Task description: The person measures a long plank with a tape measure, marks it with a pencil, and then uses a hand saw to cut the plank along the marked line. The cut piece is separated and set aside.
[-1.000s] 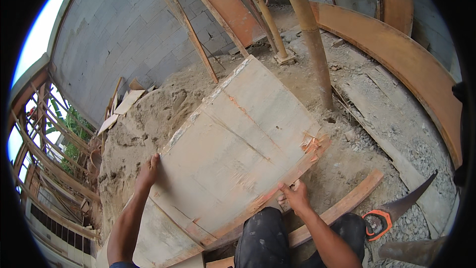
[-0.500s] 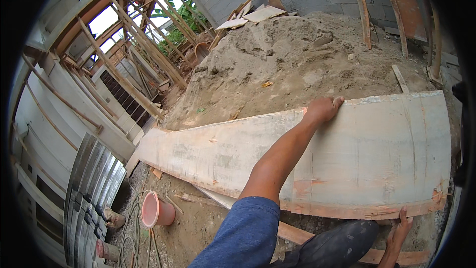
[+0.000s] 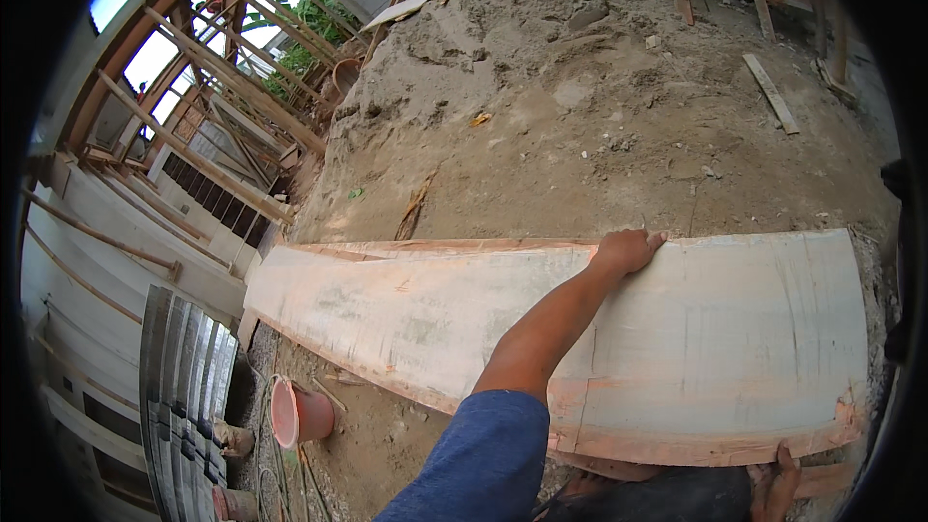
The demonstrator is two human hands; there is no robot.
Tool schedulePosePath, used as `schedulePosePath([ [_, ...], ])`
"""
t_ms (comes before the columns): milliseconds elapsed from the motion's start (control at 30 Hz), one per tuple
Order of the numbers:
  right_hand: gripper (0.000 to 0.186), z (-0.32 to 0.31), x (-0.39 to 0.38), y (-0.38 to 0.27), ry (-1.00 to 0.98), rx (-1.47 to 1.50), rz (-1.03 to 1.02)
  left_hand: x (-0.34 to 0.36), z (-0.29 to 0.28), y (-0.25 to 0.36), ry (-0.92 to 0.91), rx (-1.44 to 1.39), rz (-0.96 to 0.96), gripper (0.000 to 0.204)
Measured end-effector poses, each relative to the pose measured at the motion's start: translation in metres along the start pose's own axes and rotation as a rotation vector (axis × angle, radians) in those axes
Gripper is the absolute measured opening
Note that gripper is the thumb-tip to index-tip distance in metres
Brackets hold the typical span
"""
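Observation:
A long, pale, flat panel with orange-stained edges stretches across the view in front of me, its narrow-looking end at the far left. My left hand reaches over it, fingers closed round its far edge right of the middle. Low at the right, my right hand grips the near edge from beneath, its fingertips partly hidden by the panel. My dark-clad leg shows just under the near edge.
Beyond the panel rises a sand heap, with a pale wooden strip at its right. At the lower left are a pink bucket, ribbed metal sheets and a hose. Wooden props lean at the upper left.
The panel has come nearer to me, away from the sand heap, with both hands on it. More ground shows past its far edge, and the pale strip now lies apart from it.

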State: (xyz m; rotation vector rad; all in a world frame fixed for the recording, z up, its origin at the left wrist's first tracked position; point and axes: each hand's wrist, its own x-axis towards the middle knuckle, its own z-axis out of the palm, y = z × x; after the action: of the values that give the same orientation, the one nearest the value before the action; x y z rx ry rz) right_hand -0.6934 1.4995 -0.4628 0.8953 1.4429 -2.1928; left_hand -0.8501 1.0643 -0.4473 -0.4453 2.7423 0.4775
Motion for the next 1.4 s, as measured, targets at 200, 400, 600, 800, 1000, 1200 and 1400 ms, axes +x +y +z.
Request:
schedulePosePath([
  [200, 0.04, -0.02, -0.028, 0.013, 0.049, 0.032, 0.128, -0.002, 0.06, -0.012, -0.096, 0.001, -0.026, 0.077],
  [400, 0.067, -0.021, -0.085, 0.003, 0.139, 0.102, 0.496, -0.057, 0.048, 0.007, -0.132, 0.002, 0.0, 0.071],
  [600, 0.087, -0.056, -0.13, 0.042, 0.405, 0.478, 0.418, -0.121, 0.05, 0.022, -0.254, 0.002, 0.016, 0.066],
  [800, 0.085, -0.092, -0.17, 0.114, 0.47, 0.443, 0.123, -0.175, 0.051, 0.023, -0.281, -0.06, 0.122, 0.059],
  [1000, 0.084, -0.051, -0.221, 0.125, 0.479, 0.479, 0.123, -0.208, 0.026, -0.005, -0.308, -0.095, 0.139, 0.051],
  [1200, 0.081, 0.011, -0.256, 0.187, 0.668, 0.289, 0.34, -0.208, -0.018, -0.089, -0.329, -0.067, 0.07, 0.054],
  [1400, 0.083, 0.08, -0.261, 0.248, 0.682, 0.206, 0.601, -0.205, -0.024, -0.167, -0.175, 0.183, 0.083, 0.051],
])
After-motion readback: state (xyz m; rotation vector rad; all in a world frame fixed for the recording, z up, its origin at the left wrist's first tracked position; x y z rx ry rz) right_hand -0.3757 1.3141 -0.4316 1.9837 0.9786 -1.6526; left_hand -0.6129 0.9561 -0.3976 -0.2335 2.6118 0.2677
